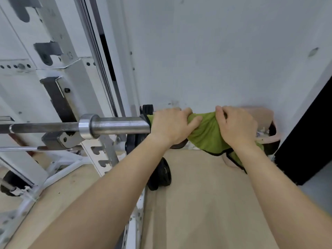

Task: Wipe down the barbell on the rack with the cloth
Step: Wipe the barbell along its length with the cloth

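Note:
The steel barbell (118, 125) lies level across the white rack (75, 83), its thick sleeve pointing right. A green cloth (206, 130) with a dark hem is wrapped over the sleeve's outer end and hangs down below it. My left hand (170, 125) grips the cloth around the sleeve, just right of the bare metal. My right hand (235, 124) grips the bunched cloth at the far end. The sleeve's tip is hidden under the cloth and both hands.
The white wall (215, 51) stands close behind the bar's end. Black weight plates (161, 174) lean by the rack's base on the tan floor. A pinkish bag (265, 123) sits against the wall, behind my right hand. A dark panel (309, 141) is at right.

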`<state>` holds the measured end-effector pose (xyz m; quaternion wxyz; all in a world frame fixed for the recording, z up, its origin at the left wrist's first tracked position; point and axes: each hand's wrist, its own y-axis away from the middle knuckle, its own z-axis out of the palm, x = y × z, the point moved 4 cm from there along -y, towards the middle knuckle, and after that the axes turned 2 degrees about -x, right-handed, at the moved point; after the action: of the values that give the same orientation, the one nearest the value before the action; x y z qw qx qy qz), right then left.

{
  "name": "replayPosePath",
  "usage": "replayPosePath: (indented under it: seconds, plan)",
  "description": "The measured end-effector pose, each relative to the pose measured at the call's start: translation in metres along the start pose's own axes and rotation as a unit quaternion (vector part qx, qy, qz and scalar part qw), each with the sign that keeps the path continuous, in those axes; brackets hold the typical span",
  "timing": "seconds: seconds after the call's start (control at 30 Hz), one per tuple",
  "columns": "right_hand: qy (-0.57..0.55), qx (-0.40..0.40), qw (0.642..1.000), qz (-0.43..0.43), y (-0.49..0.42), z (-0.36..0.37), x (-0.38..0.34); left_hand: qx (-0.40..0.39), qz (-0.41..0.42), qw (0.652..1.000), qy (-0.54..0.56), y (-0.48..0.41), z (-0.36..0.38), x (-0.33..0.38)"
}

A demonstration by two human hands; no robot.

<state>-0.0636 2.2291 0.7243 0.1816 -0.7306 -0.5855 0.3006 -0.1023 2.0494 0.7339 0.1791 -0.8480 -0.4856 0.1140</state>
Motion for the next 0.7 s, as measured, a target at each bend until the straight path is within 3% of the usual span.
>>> replayPosePath:
  seconds: [0.13, 0.23, 0.3, 0.4, 0.53, 0.7]
  plan:
    - [-0.096, 0.061, 0.993, 0.010, 0.012, -0.003, -0.025, 0.002, 0.108, 0.994, -0.003, 0.020, -0.002, -0.023]
    - [-0.149, 0.053, 0.987, 0.017, 0.024, -0.011, -0.058, 0.044, 0.139, 0.988, -0.055, 0.041, -0.009, -0.035]
    - [-0.183, 0.032, 0.982, 0.045, 0.033, -0.021, -0.082, 0.088, 0.110, 0.990, -0.024, 0.062, -0.027, -0.050]
    - [-0.240, -0.028, 0.968, 0.061, 0.056, -0.032, -0.123, 0.099, 0.010, 0.985, 0.141, 0.106, -0.067, -0.085]
    - [-0.388, -0.132, 0.912, 0.017, 0.103, -0.052, -0.225, 0.083, -0.151, 0.908, 0.382, 0.192, -0.112, -0.155]
    - [-0.422, -0.285, 0.860, 0.033, 0.180, -0.049, -0.373, 0.039, -0.219, 0.898, 0.378, 0.324, -0.174, -0.250]
